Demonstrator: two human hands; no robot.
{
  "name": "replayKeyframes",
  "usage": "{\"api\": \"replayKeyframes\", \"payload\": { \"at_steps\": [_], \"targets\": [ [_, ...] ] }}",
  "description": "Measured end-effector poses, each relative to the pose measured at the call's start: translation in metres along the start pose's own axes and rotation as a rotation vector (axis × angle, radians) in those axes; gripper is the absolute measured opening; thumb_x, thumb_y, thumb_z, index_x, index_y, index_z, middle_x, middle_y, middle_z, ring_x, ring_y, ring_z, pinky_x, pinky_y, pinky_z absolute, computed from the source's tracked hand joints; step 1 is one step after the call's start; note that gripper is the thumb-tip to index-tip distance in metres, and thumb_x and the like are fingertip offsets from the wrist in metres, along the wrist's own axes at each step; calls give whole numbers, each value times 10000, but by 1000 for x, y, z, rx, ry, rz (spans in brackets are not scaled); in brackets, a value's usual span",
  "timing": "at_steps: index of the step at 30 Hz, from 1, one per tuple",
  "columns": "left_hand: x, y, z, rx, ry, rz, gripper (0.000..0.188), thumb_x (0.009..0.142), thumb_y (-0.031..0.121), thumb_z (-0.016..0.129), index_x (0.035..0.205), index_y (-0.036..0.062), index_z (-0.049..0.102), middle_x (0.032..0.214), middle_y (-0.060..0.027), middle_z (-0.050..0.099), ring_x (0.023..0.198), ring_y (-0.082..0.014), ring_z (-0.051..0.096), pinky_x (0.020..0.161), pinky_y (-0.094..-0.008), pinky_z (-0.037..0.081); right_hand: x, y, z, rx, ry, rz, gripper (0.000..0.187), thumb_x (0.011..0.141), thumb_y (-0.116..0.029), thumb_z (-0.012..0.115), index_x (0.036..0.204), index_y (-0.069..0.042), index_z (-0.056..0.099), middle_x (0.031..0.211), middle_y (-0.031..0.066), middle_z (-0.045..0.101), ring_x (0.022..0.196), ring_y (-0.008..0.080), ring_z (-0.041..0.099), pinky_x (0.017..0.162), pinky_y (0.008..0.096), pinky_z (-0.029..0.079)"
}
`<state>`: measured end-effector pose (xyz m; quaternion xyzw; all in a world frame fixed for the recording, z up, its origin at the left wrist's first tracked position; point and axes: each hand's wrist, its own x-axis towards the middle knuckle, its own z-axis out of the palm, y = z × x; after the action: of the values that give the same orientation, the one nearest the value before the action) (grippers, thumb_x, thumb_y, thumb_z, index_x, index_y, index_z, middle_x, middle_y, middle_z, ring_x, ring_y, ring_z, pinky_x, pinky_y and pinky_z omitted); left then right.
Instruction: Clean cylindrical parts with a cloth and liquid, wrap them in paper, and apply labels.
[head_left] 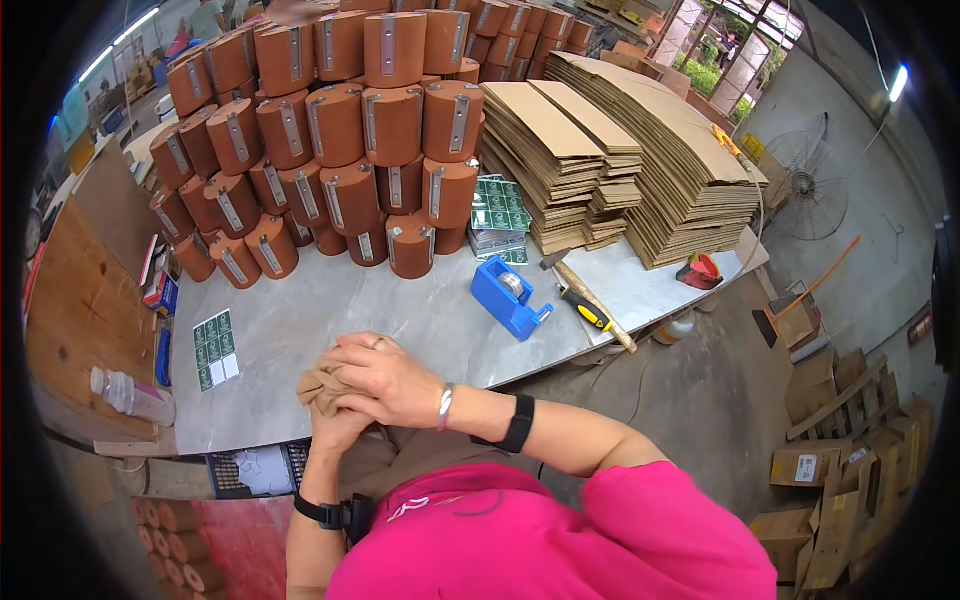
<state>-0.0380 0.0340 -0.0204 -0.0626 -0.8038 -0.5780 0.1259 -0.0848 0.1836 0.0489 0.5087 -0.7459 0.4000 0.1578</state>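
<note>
My two hands meet at the front edge of the grey table (300, 330). My left hand (335, 428) comes up from below with a piece of tan cloth (318, 384) bunched over its fingers. Over it lies my right hand (388, 378), wearing a ring, its fingers closed on the same cloth. A silver bracelet and a black band sit on my right wrist, and a black watch on my left forearm. How much of the cloth wraps my left hand is hidden.
Brown cylinder boxes (340, 120) are piled at the back of the table, flat cardboard stacks (640, 150) to their right. A blue tape dispenser (508, 292), a hammer (590, 292), green label sheets (215, 348) and a plastic bottle (130, 395) lie around. Cartons (830, 470) and a fan (810, 185) stand on the floor at right.
</note>
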Motion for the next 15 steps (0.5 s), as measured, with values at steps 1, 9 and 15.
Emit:
{"api": "replayKeyframes", "payload": {
  "at_steps": [1,9,15],
  "targets": [
    [-3,-7,-1,-170,-9,1,541,671,59,820,1162,18,596,1145,-100,621,1059,-206,613,923,-346,490,-6,4,-1,1,2,5,298,826,-167,680,1086,-24,653,1153,123,617,1122,334,558,956,410,454],
    [-12,23,-9,51,209,-4,827,670,117,846,1363,-27,419,1265,-171,546,1176,-310,548,1021,-392,430,-51,49,-51,-349,38,366,263,786,-179,709,620,-42,557,625,157,547,614,356,549,593,433,447],
    [-12,34,6,380,386,247,781,644,170,897,1326,44,538,1250,-194,555,1130,-368,575,935,-433,500,-30,25,-67,-113,-109,397,565,696,22,572,1253,-64,545,1204,181,564,1013,406,602,832,431,520]
  ]
}}
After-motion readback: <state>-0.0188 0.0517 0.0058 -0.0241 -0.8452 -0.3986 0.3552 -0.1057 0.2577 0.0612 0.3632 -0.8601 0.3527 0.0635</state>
